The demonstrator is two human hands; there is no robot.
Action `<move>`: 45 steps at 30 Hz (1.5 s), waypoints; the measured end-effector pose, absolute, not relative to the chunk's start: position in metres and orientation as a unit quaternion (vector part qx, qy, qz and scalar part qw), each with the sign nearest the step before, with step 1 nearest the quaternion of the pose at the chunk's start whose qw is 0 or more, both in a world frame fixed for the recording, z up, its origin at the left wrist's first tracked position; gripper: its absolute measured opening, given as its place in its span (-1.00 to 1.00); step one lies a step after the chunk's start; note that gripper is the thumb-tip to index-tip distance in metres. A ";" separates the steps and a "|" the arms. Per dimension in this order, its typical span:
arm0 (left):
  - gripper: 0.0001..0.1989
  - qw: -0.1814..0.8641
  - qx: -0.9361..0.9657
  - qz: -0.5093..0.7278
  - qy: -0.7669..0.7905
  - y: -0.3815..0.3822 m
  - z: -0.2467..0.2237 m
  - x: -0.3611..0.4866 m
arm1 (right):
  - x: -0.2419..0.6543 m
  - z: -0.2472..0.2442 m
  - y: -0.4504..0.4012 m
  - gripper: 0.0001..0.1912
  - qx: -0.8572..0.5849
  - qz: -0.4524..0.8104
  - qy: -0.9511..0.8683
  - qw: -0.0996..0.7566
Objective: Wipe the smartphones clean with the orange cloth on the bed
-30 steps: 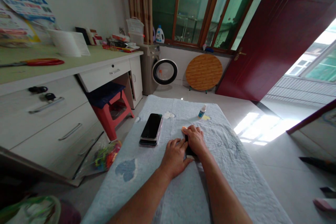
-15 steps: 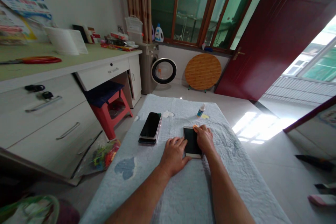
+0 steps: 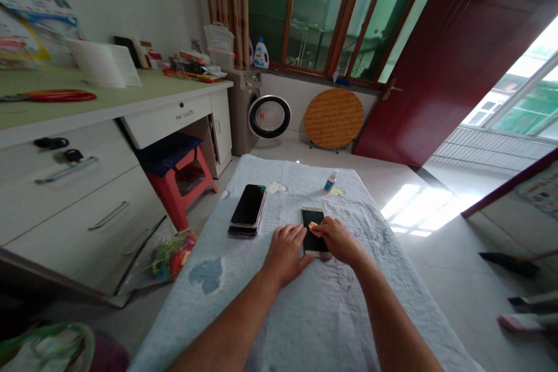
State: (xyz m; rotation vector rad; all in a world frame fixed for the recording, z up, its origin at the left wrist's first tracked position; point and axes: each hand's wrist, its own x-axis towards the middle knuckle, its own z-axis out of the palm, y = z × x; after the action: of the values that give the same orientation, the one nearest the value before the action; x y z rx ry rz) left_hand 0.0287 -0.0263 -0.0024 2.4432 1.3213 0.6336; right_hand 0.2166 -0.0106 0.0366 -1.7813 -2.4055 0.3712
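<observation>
"On the light-blue cover (image 3: 244, 270) lies the phone (image 3: 311, 244), screen up, and here's the right hand (image 3: 340, 239), fingertips pinched round an orange scrap (image 3: 313, 228) right over the glass!"

"And the left hand (image 3: 284, 253)?"

"At the phone's left edge, open, fingers laid against it, thumb apart by the lower corner. A handy brace, I'd say. This looks like wiping: light, flat strokes, edge to edge, suit it best."

"Any danger?"

"A hard sideways shove could skid it on that soft cover. Beyond the phone stands the small bottle (image 3: 330, 182); left of the phone, well apart, the stacked phones (image 3: 247, 210)."
</observation>
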 end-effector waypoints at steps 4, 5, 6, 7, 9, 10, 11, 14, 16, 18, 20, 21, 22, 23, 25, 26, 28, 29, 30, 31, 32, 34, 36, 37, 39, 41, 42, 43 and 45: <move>-0.36 0.141 0.849 0.223 0.458 -0.027 -0.002 0.028 | 0.215 0.037 -0.033 -0.66 -0.554 0.139 -0.817 0.082; -0.36 0.141 0.849 0.223 0.458 -0.026 -0.002 0.028 | 0.215 0.036 -0.035 -0.66 -0.550 0.142 -0.818 0.087; -0.37 0.141 0.849 0.222 0.458 -0.026 -0.002 0.028 | 0.216 0.035 -0.035 -0.67 -0.549 0.144 -0.819 0.089; -0.38 0.142 0.849 0.221 0.458 -0.026 -0.002 0.029 | 0.216 0.034 -0.033 -0.67 -0.550 0.142 -0.818 0.090; -0.39 0.146 0.849 0.218 0.458 -0.026 -0.001 0.029 | 0.216 0.032 -0.024 -0.67 -0.561 0.126 -0.813 0.089; -0.39 0.148 0.849 0.217 0.458 -0.026 -0.001 0.029 | 0.216 0.030 -0.017 -0.66 -0.568 0.113 -0.810 0.088; -0.39 0.150 0.849 0.217 0.458 -0.026 0.000 0.029 | 0.216 0.029 -0.009 -0.65 -0.577 0.099 -0.805 0.089; -0.40 0.152 0.849 0.220 0.455 -0.026 0.002 0.028 | 0.212 0.024 0.017 -0.64 -0.615 0.064 -0.782 0.077; -0.42 0.150 0.850 0.221 0.455 -0.026 0.002 0.028 | 0.209 0.021 0.033 -0.65 -0.633 0.050 -0.769 0.074; -0.42 0.148 0.850 0.219 0.455 -0.026 0.001 0.028 | 0.204 0.020 0.044 -0.65 -0.642 0.043 -0.762 0.069; -0.42 0.148 0.851 0.218 0.455 -0.026 0.000 0.027 | 0.199 0.020 0.050 -0.65 -0.649 0.038 -0.758 0.062; -0.42 0.148 0.850 0.218 0.455 -0.026 0.000 0.028 | 0.197 0.021 0.051 -0.65 -0.651 0.035 -0.756 0.060; -0.42 0.149 0.850 0.219 0.455 -0.026 0.000 0.028 | 0.195 0.022 0.050 -0.65 -0.651 0.035 -0.756 0.061; -0.43 0.149 0.850 0.221 0.455 -0.026 0.001 0.028 | 0.193 0.023 0.048 -0.65 -0.648 0.037 -0.758 0.066; -0.43 0.149 0.847 0.225 0.457 -0.026 0.001 0.028 | 0.190 0.026 0.041 -0.64 -0.633 0.048 -0.769 0.076; -0.41 0.151 0.845 0.228 0.459 -0.026 0.002 0.028 | 0.189 0.028 0.037 -0.64 -0.624 0.056 -0.775 0.079; -0.35 0.157 0.840 0.235 0.464 -0.026 0.002 0.029 | 0.189 0.030 0.026 -0.65 -0.608 0.074 -0.786 0.078; -0.31 0.159 0.837 0.239 0.466 -0.026 0.001 0.029 | 0.189 0.031 0.020 -0.65 -0.602 0.082 -0.791 0.077; -0.26 0.161 0.835 0.243 0.467 -0.026 0.000 0.029 | 0.190 0.031 0.015 -0.65 -0.596 0.089 -0.794 0.078; -0.23 0.161 0.834 0.248 0.467 -0.026 -0.001 0.029 | 0.191 0.031 0.009 -0.65 -0.590 0.095 -0.798 0.080; -0.20 0.159 0.833 0.251 0.467 -0.025 -0.003 0.029 | 0.191 0.031 0.003 -0.65 -0.584 0.100 -0.801 0.082; -0.17 0.154 0.832 0.255 0.467 -0.025 -0.007 0.029 | 0.193 0.031 -0.010 -0.66 -0.572 0.105 -0.809 0.083; -0.17 0.147 0.834 0.256 0.466 -0.024 -0.010 0.029 | 0.195 0.032 -0.023 -0.66 -0.558 0.112 -0.818 0.082; -0.19 0.144 0.835 0.255 0.466 -0.023 -0.011 0.029 | 0.196 0.034 -0.030 -0.67 -0.550 0.118 -0.822 0.083; -0.22 0.140 0.837 0.249 0.467 -0.022 -0.012 0.029 | 0.198 0.037 -0.043 -0.69 -0.535 0.135 -0.830 0.089; -0.26 0.140 0.839 0.239 0.468 -0.022 -0.010 0.028 | 0.201 0.039 -0.054 -0.68 -0.523 0.152 -0.833 0.100; -0.29 0.141 0.842 0.235 0.465 -0.022 -0.009 0.028 | 0.202 0.040 -0.058 -0.67 -0.522 0.158 -0.832 0.104; -0.32 0.142 0.844 0.233 0.461 -0.022 -0.007 0.027 | 0.203 0.041 -0.061 -0.66 -0.521 0.161 -0.831 0.106; -0.37 0.145 0.848 0.232 0.454 -0.022 -0.005 0.027 | 0.204 0.040 -0.061 -0.65 -0.521 0.161 -0.831 0.105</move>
State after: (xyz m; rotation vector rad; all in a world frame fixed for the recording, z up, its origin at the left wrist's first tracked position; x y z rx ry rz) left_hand 0.0274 -0.0223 -0.0051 2.4434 1.3065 0.6691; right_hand 0.2040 -0.0614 0.0400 -1.5372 -2.4514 0.4734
